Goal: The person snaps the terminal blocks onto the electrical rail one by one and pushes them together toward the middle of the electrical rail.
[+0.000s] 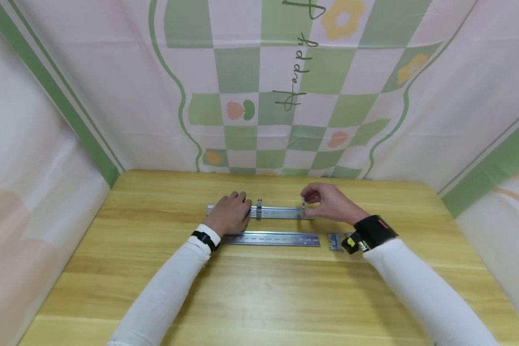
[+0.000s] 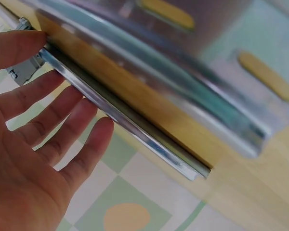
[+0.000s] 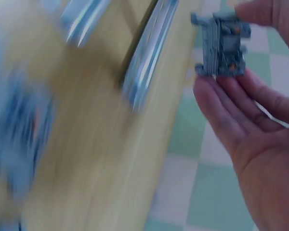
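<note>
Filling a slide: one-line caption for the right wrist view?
Right grip holds a gray module; two metal rails lie on the table.

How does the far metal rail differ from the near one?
The far rail carries a gray block; the near rail shows none. The left hand touches the far rail, while its wrist passes over the near rail. The right hand holds another block at the far rail's right end; a loose block lies past the near rail's. Both are silvery metal, lying roughly parallel on the table.
</note>
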### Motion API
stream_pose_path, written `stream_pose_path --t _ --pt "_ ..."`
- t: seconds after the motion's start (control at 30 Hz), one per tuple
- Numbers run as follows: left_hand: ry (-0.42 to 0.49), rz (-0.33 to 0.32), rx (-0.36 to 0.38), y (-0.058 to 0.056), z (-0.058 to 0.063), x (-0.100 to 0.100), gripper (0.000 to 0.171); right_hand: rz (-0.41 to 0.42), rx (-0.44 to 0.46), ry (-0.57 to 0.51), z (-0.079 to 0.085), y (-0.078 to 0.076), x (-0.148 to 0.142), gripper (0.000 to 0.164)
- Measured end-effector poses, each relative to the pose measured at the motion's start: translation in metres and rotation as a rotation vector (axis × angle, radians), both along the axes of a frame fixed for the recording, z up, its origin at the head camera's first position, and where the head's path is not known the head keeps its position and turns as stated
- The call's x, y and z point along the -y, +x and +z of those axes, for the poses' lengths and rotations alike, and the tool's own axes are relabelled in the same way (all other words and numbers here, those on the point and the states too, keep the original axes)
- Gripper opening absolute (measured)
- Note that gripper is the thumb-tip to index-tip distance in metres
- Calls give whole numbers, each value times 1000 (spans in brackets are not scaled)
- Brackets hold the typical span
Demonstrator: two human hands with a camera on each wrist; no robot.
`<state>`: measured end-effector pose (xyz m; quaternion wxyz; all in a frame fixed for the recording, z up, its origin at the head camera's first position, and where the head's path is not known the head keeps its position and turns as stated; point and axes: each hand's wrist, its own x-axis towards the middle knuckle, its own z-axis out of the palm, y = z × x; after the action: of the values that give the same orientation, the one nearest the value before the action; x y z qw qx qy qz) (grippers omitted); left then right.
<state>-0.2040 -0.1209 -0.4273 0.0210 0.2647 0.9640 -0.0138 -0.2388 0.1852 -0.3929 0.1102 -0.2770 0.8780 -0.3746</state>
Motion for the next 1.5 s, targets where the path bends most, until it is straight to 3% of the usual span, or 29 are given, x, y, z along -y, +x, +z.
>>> stream_pose_path --t 0.17,0.5,0.83,1.17,1.5 --pt "-28 -13 -32 0 -2 2 33 31 -4 -51 -9 -2 31 45" --pt "-53 -25 -48 0 -5 3 35 30 97 34 -20 -9 71 51" --pt "-22 -11 -31 -2 -5 4 31 40 163 37 -22 -14 83 52" --pt "17 9 -11 -1 -3 4 23 24 155 151 -15 -18 88 51" --pt "-2 4 -16 -1 -3 3 26 76 154 162 -8 -19 90 47"
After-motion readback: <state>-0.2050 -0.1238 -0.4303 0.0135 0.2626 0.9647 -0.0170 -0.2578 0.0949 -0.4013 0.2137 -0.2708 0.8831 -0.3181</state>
